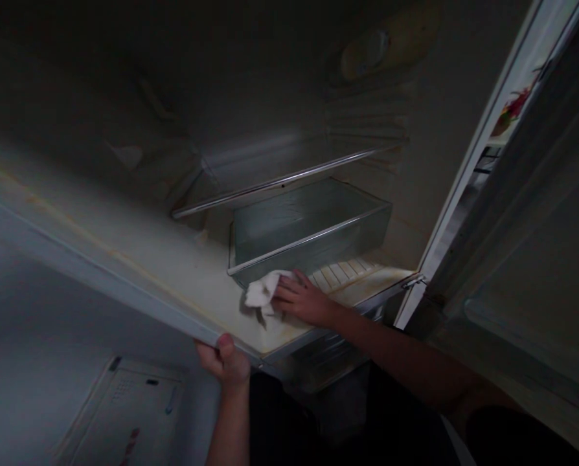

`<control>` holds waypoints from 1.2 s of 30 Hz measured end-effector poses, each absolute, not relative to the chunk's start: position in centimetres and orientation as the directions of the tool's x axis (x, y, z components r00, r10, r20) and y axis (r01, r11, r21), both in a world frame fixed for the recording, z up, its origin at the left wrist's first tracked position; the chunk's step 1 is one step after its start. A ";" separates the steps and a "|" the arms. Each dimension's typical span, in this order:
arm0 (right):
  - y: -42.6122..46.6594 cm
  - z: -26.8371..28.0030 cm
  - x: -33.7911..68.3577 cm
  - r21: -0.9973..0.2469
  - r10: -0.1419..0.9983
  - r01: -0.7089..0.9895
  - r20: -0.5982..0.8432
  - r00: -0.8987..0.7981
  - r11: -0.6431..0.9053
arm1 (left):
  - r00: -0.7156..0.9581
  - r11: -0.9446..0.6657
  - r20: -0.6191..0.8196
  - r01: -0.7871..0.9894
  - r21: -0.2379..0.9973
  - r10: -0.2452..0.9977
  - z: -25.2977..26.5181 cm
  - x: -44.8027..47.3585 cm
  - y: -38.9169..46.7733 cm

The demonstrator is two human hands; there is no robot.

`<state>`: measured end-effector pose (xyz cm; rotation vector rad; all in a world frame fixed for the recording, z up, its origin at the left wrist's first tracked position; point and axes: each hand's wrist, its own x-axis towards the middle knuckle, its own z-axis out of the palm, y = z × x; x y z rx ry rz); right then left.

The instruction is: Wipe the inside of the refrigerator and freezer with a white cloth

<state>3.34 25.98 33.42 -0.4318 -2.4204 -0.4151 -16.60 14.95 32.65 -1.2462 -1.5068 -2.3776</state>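
My right hand [305,299] reaches inside an open fridge, its fingers closed on a crumpled white cloth [266,292]. The cloth touches or lies close to the fridge floor [250,327], near the front left corner. Just behind it stands a clear crisper drawer [309,249] with a pale front rim. My left hand [227,364] grips the lower part of the fridge's left edge [182,317], thumb on the inner side. The fingers of that hand are partly hidden behind the edge.
A glass shelf [289,178] with a shiny front strip crosses above the drawer. The fridge door [527,272] stands open at the right, by a metal hinge [413,281]. Below the fridge floor is another compartment [338,353]. A pale panelled box [129,408] is at the lower left.
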 end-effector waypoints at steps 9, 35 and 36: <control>28.8 34.7 -2.3 0.474 -0.146 0.194 0.590 -0.794 0.859 | -0.649 -0.445 0.683 0.531 0.721 0.334 32.5 -16.8 14.7; 33.4 33.8 19.1 -0.262 0.781 0.952 0.623 0.043 0.157 | -0.696 -0.437 0.644 0.495 0.751 0.316 31.9 -16.8 14.8; 33.2 33.2 18.9 -0.270 0.783 0.953 0.619 0.063 0.137 | -0.699 -0.438 0.640 0.489 0.754 0.320 31.8 -16.9 14.8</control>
